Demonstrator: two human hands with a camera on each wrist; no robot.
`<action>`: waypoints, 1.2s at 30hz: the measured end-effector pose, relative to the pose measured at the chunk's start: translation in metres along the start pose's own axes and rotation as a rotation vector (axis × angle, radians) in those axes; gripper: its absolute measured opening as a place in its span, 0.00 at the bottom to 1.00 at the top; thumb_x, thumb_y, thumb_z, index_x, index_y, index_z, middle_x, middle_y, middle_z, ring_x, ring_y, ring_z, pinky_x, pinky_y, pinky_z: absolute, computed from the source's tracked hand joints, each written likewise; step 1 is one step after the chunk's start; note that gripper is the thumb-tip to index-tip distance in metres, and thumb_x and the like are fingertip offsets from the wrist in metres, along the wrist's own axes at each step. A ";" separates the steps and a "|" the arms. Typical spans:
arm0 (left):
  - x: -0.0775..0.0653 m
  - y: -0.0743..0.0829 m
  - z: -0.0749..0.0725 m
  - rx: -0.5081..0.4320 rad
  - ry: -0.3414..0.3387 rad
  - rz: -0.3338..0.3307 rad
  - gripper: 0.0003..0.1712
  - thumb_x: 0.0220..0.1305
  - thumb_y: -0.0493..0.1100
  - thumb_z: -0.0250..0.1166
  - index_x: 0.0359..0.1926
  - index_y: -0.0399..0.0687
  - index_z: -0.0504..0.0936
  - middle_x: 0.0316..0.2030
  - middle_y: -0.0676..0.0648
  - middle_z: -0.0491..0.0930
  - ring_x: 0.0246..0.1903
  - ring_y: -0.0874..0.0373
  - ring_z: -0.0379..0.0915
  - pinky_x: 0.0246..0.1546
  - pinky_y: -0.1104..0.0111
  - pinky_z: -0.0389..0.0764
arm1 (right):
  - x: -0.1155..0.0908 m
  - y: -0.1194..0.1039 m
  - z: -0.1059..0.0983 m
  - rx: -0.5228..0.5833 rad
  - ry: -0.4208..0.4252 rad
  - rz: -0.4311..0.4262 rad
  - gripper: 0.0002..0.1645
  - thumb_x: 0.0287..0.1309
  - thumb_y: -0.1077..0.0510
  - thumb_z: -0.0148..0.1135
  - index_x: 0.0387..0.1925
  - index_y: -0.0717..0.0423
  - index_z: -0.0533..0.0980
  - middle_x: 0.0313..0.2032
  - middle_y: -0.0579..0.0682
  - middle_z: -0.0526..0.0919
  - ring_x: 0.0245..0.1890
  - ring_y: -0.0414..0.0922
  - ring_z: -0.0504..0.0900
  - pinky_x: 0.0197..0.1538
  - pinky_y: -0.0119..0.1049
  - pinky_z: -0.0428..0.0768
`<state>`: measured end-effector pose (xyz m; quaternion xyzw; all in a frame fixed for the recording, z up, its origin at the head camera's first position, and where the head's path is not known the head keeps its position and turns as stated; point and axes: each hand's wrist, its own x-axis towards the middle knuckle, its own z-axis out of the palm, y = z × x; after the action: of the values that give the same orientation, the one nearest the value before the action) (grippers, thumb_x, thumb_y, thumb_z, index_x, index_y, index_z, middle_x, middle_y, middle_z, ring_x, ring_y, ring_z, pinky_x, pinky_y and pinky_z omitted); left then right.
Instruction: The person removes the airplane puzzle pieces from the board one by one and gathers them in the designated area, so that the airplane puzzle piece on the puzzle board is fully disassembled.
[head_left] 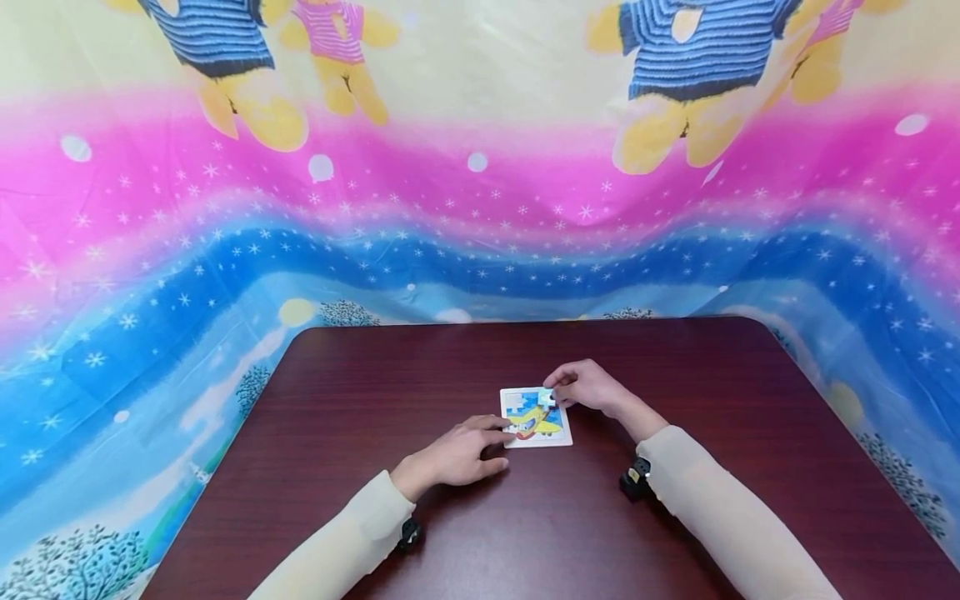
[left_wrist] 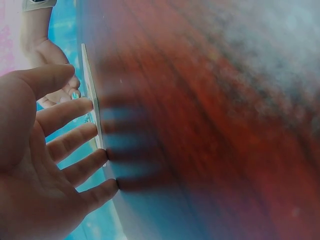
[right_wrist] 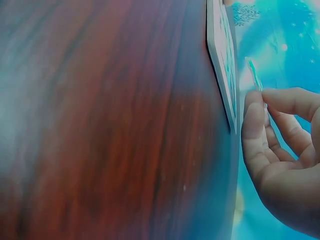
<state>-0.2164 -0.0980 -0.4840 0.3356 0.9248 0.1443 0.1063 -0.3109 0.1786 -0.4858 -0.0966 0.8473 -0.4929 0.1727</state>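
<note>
A small square jigsaw puzzle [head_left: 557, 436] with a white border and a yellow airplane picture lies flat on the table. My right hand [head_left: 592, 390] pinches a puzzle piece [head_left: 547, 400] between thumb and index finger, over the puzzle's upper right corner. From the right wrist view, that thin piece [right_wrist: 254, 74] stands tilted above the puzzle board [right_wrist: 220, 60], apart from it. My left hand [head_left: 463, 450] rests at the puzzle's left edge, fingers spread and nearly straight. In the left wrist view its fingertips [left_wrist: 86, 105] touch the board's edge.
The dark reddish-brown table [head_left: 360, 375] reaches under both forearms. Behind it hangs a printed cloth [head_left: 480, 217] in pink and blue with bears and snowflakes. A black wrist camera [head_left: 636, 479] sits under the right sleeve, another [head_left: 408, 533] under the left.
</note>
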 end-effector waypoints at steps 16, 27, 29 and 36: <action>-0.001 -0.001 0.001 0.022 0.027 0.026 0.27 0.71 0.55 0.60 0.67 0.54 0.76 0.70 0.50 0.69 0.73 0.51 0.60 0.70 0.53 0.67 | -0.010 0.017 -0.028 -0.022 -0.004 0.006 0.13 0.61 0.65 0.64 0.47 0.60 0.84 0.43 0.57 0.85 0.36 0.47 0.82 0.41 0.41 0.86; -0.001 -0.001 0.000 0.023 0.022 0.016 0.27 0.71 0.55 0.59 0.67 0.56 0.76 0.71 0.52 0.68 0.74 0.51 0.59 0.70 0.52 0.68 | -0.013 0.029 -0.042 -0.041 0.005 0.032 0.14 0.60 0.65 0.62 0.47 0.60 0.83 0.41 0.55 0.84 0.35 0.47 0.81 0.39 0.39 0.85; -0.001 -0.001 0.000 0.023 0.022 0.018 0.26 0.71 0.55 0.59 0.67 0.56 0.76 0.71 0.52 0.68 0.74 0.51 0.59 0.70 0.51 0.68 | -0.013 0.031 -0.043 -0.048 0.009 0.042 0.13 0.60 0.65 0.62 0.47 0.59 0.83 0.40 0.55 0.84 0.35 0.47 0.81 0.38 0.38 0.85; 0.000 -0.002 0.000 0.018 0.017 0.022 0.27 0.72 0.56 0.59 0.68 0.56 0.76 0.71 0.51 0.68 0.74 0.50 0.59 0.71 0.51 0.66 | -0.011 0.032 -0.046 -0.071 0.003 0.039 0.13 0.60 0.66 0.62 0.47 0.60 0.83 0.37 0.55 0.83 0.35 0.47 0.80 0.37 0.39 0.84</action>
<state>-0.2177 -0.0993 -0.4844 0.3457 0.9231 0.1398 0.0937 -0.3181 0.2353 -0.4908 -0.0854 0.8663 -0.4591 0.1773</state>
